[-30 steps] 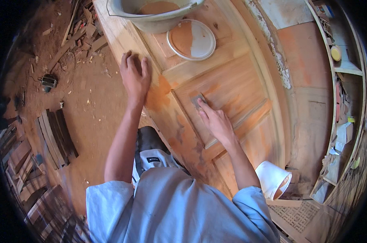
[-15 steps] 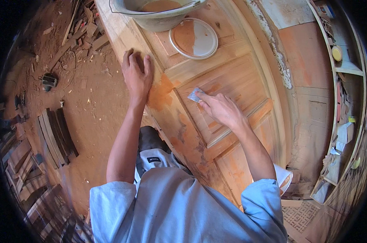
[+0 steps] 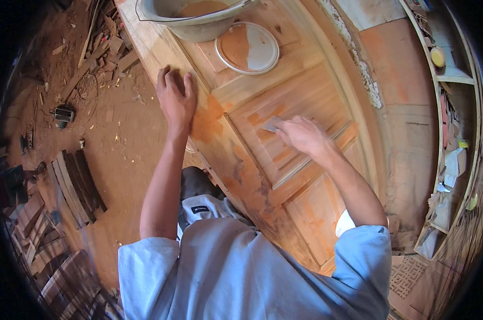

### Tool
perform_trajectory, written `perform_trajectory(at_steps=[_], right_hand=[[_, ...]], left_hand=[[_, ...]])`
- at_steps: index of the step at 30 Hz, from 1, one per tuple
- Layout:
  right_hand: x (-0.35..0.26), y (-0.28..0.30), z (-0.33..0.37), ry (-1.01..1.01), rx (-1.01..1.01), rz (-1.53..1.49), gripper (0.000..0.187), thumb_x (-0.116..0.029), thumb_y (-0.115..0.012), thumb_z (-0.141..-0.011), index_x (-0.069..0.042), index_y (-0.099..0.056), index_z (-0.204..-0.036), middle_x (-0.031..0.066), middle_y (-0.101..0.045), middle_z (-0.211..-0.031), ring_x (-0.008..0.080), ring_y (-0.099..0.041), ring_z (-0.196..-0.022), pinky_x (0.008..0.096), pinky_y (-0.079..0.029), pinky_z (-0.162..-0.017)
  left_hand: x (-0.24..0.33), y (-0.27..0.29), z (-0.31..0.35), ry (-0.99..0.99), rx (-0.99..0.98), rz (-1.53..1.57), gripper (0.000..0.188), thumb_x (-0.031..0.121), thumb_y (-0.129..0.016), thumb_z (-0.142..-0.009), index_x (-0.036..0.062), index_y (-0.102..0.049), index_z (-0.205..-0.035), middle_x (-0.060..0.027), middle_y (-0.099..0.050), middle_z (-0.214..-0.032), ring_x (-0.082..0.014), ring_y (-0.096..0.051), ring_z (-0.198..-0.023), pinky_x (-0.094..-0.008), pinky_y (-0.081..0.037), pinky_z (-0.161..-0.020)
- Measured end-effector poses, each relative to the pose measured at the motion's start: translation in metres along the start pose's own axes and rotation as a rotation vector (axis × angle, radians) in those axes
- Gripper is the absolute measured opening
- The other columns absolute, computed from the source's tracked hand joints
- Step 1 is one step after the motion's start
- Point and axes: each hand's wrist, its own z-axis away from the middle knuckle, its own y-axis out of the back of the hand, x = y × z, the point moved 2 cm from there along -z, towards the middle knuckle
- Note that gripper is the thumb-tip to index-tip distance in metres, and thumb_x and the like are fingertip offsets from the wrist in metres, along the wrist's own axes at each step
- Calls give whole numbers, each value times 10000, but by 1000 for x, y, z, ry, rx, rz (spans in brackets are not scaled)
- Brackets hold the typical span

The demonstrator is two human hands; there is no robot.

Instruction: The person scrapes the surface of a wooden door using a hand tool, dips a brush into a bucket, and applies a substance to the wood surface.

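Resting left hand (image 3: 176, 102) on door's (image 3: 284, 79) left edge, with fingers spread | pinching grey scraper (image 3: 271, 124) in right hand (image 3: 307, 136) (palm down)

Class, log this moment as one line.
left hand: on wooden door | right hand: holds flat blade | bucket: on door | round lid: beside bucket

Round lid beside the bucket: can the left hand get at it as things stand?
Likely yes: the left hand looks empty, resting on the door, and only door surface shows between it and the lid. The bucket crowds the lid's far left; the lid's near edge looks free.
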Motion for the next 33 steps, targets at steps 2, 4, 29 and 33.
perform_trajectory(at_steps=[2, 4, 29, 33], right_hand=[[17, 6, 12, 30, -42, 36, 365, -245, -565, -991, -163, -630, -1340, 228, -708, -1049, 424, -671, -957, 508, -529, -905], [12, 8, 20, 38, 17, -91, 364, -253, -561, -999, -156, -627, -1343, 221, -707, -1066, 431, -665, -957, 503, -525, -905], [31, -78, 13, -116, 607, -490, 450, -268, -585, -1013, -136, -538, -1440, 289, -638, -1159, 454, -652, -1021, 491, -538, -850], [29, -76, -9, -95, 618, -436, 427, -245, -597, -1000, -149, -569, -1415, 292, -639, -1061, 466, -654, -972, 522, -542, -809]], left_hand=[[2, 0, 0, -17, 22, -15, 430, 291, -648, -944, -82, -622, -1157, -235, -556, -1339, -418, -526, -1230, -464, -411, -1066], [6, 1, 3, -27, 22, -42, 432, 292, -649, -943, -82, -622, -1157, -232, -556, -1337, -418, -525, -1229, -466, -411, -1064], [0, 4, 1, 20, -21, 42, 408, 289, -640, -958, -61, -617, -1169, -230, -554, -1355, -412, -521, -1258, -461, -415, -1073], [-2, 2, 0, -15, -4, 9, 389, 283, -637, -969, -46, -620, -1174, -230, -554, -1357, -412, -526, -1252, -462, -422, -1066]])
